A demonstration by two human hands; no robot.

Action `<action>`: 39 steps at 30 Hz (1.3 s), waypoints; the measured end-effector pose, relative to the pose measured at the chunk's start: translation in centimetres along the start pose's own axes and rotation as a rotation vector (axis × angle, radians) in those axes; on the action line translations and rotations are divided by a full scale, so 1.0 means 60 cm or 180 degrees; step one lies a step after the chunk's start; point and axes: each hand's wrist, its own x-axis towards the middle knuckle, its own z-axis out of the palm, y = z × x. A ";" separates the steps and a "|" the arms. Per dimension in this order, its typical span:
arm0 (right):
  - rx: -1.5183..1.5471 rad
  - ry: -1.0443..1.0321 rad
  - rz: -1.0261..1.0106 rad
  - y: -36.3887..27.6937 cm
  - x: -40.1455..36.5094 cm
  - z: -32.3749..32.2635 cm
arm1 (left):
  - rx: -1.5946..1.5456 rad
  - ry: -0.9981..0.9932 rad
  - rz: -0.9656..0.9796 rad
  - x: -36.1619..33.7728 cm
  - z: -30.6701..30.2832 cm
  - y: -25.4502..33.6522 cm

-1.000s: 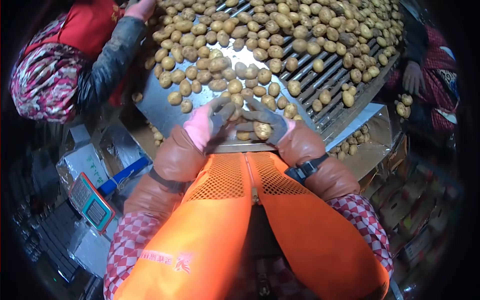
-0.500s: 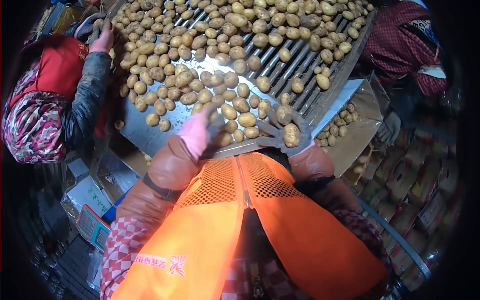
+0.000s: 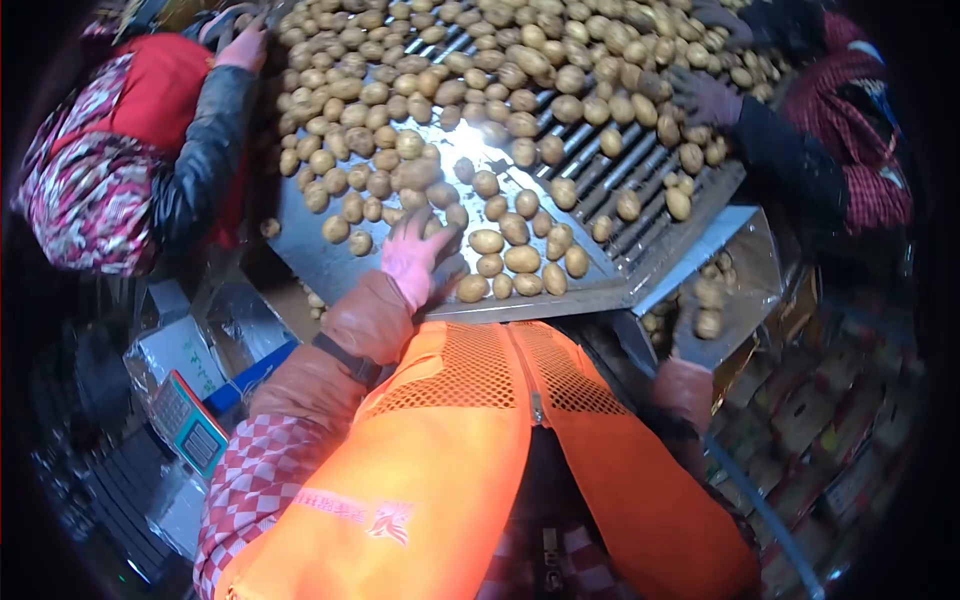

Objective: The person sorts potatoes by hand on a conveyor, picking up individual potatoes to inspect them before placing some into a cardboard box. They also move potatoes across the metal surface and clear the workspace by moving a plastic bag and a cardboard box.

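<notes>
Many potatoes (image 3: 350,110) lie spread over a metal tray (image 3: 320,240) and a slatted rack (image 3: 640,200). My left hand (image 3: 422,255), in a pink and grey glove, rests among potatoes near the tray's front edge, its fingers spread. To the right, over a cardboard box (image 3: 752,270) lined with plastic, is my right hand (image 3: 700,325) in a grey glove. It holds potatoes (image 3: 708,308), with its fingers partly hidden by them. More potatoes show inside the box beneath.
A person in a red vest (image 3: 165,90) works at the left; another person's gloved hands (image 3: 705,98) reach over potatoes at the upper right. A scale (image 3: 187,425) and white box (image 3: 185,360) stand at lower left. Stacked cartons (image 3: 800,420) lie lower right.
My right hand has moved from the tray to the box on the right with potatoes. The right-hand person's arms now reach over the rack. The view has shifted.
</notes>
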 end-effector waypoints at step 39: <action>-0.5365 -0.3807 -0.2482 0.287 -0.067 0.402 | 0.0464 0.0984 -0.1839 0.167 -0.095 -0.217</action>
